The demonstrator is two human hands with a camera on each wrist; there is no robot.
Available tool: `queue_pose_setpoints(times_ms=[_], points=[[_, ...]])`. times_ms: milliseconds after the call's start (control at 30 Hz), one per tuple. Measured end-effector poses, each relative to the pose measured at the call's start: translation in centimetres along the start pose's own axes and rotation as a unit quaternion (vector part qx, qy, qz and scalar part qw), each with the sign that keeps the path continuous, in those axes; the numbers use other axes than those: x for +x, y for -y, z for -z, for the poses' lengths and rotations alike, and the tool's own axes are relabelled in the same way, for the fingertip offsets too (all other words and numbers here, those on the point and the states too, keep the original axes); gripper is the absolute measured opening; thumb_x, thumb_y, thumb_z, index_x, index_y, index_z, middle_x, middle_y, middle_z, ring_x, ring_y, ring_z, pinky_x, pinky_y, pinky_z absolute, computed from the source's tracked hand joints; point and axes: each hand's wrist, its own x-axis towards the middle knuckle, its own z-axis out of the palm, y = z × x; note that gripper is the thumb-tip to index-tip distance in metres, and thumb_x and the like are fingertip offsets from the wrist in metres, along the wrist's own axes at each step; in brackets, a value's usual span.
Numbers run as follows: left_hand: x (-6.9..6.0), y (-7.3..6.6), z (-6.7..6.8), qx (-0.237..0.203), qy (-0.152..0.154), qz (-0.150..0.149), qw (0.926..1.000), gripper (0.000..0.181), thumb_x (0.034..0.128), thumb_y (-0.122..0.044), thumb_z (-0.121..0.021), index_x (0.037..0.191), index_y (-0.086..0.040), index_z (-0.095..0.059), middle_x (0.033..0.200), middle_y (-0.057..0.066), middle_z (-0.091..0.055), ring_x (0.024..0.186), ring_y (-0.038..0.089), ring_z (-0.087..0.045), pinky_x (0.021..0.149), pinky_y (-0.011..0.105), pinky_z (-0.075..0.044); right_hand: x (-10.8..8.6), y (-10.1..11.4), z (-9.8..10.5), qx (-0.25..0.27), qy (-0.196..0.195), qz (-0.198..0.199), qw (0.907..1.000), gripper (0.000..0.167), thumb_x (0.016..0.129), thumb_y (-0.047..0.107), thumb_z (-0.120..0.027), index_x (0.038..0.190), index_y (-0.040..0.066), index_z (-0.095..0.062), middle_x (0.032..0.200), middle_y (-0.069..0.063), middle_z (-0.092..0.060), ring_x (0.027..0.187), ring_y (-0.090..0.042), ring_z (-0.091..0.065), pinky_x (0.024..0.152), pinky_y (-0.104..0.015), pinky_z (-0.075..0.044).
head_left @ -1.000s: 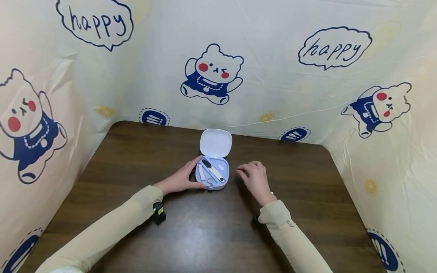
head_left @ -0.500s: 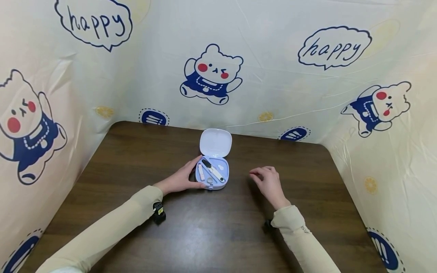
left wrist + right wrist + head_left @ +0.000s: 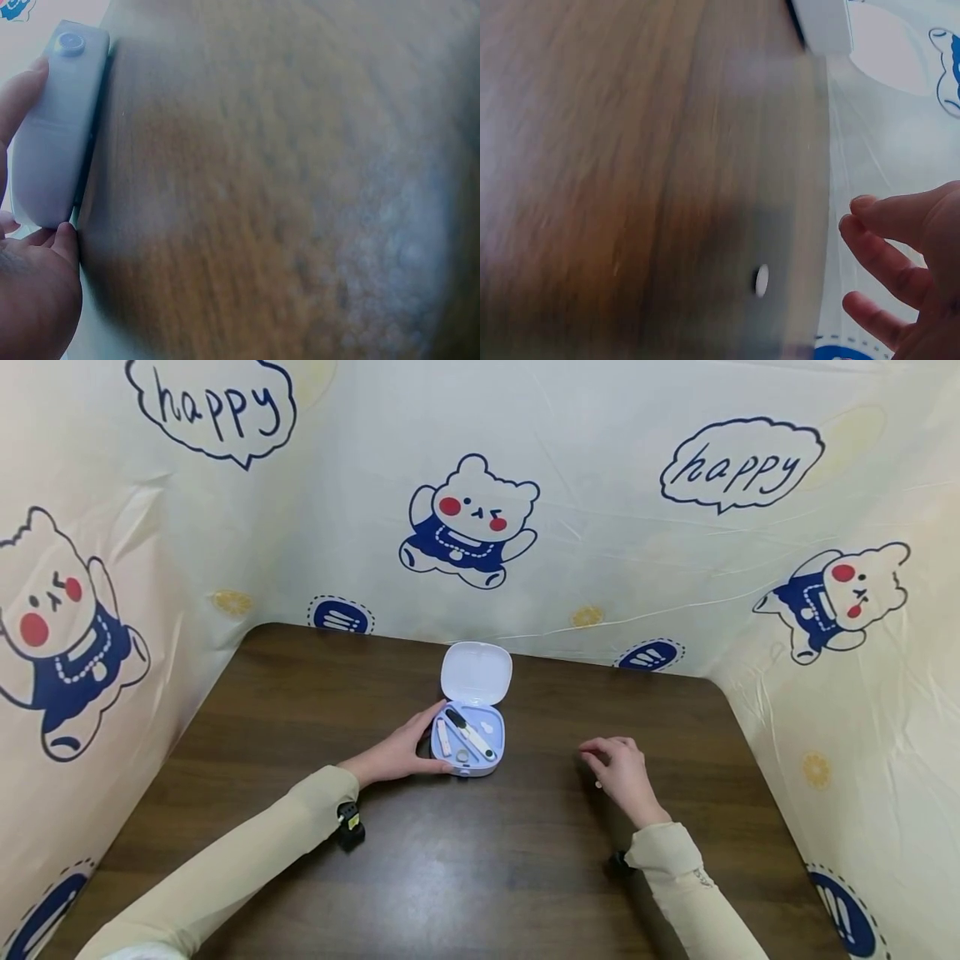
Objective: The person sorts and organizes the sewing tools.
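Note:
My left hand (image 3: 401, 754) grips a light blue case (image 3: 482, 770) from its left side, thumb on the front wall by a round button (image 3: 70, 43). The case's white lid (image 3: 476, 672) stands raised at the back. In its tray lie a black-and-white slim tool (image 3: 469, 734), a small pale stick (image 3: 443, 737) and a little round piece (image 3: 462, 756). To the right, my right hand (image 3: 624, 777) hovers above the table, thumb and forefinger tips close together, nothing visible between them. Near it a small white disc-like piece (image 3: 761, 280) lies on the table.
Beneath everything is a dark brown wooden table (image 3: 420, 877). A pale printed sheet (image 3: 585, 552) with bears hangs round its back and sides. Black wrist cameras sit on both sleeves, the left camera (image 3: 349, 827) close to the tabletop.
My right hand has moved right, away from the case, and slightly nearer to me; the small white piece now shows beside its fingers. My left hand and the case stay put.

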Motion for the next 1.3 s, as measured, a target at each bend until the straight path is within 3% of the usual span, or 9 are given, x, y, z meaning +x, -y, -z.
queue_pose_setpoints(times_ms=[300,500,733,933,1300], points=[[0.1,0.1,-0.1,0.000,-0.002,-0.007,1.0000,0.117,0.0853,-0.049,-0.085,0.169,-0.019,-0.010,0.171,0.018,-0.019,0.156,0.035,-0.022,0.123,0.057,-0.025,-0.8,-2.2,1.1,0.005,0.049,-0.025,0.9985,0.013,0.097,0.012,-0.074,0.108,0.008,-0.079,0.110,-0.014,-0.076,0.120,-0.043,-0.053,0.106,-0.065,-0.037],[0.0,0.2,-0.3,-0.003,0.000,-0.005,1.0000,0.116,0.0857,-0.048,-0.085,0.169,-0.019,-0.010,0.170,0.018,-0.019,0.156,0.035,-0.023,0.123,0.056,-0.025,-1.1,-3.8,1.5,0.024,0.083,-0.020,0.9961,0.008,0.094,0.011,-0.077,0.102,0.010,-0.080,0.107,-0.012,-0.073,0.114,-0.039,-0.058,0.106,-0.061,-0.040],[0.1,0.1,-0.1,-0.003,0.003,0.000,1.0000,0.117,0.0850,-0.048,-0.086,0.169,-0.019,-0.009,0.171,0.017,-0.018,0.156,0.034,-0.022,0.124,0.054,-0.025,-1.5,-4.6,1.8,0.041,0.134,-0.042,0.9892,0.010,0.093,0.016,-0.080,0.102,0.014,-0.078,0.145,-0.032,-0.048,0.139,-0.055,-0.030,0.110,-0.072,-0.027],[-0.1,0.0,-0.2,-0.003,0.007,0.007,0.9999,0.118,0.0847,-0.050,-0.085,0.169,-0.019,-0.009,0.171,0.017,-0.018,0.156,0.034,-0.022,0.123,0.055,-0.025,-1.8,-5.0,1.6,0.039,0.138,-0.039,0.9889,0.005,0.093,0.017,-0.081,0.094,0.017,-0.076,0.148,-0.034,-0.045,0.140,-0.059,-0.026,0.111,-0.074,-0.023],[0.0,-0.2,0.0,0.001,0.002,0.000,1.0000,0.117,0.0858,-0.047,-0.085,0.169,-0.017,-0.009,0.170,0.019,-0.018,0.156,0.035,-0.023,0.123,0.056,-0.026,-1.8,-5.2,1.6,0.023,0.124,-0.030,0.9916,0.010,0.092,0.013,-0.080,0.086,0.018,-0.074,0.147,-0.034,-0.047,0.141,-0.059,-0.027,0.112,-0.073,-0.022]])
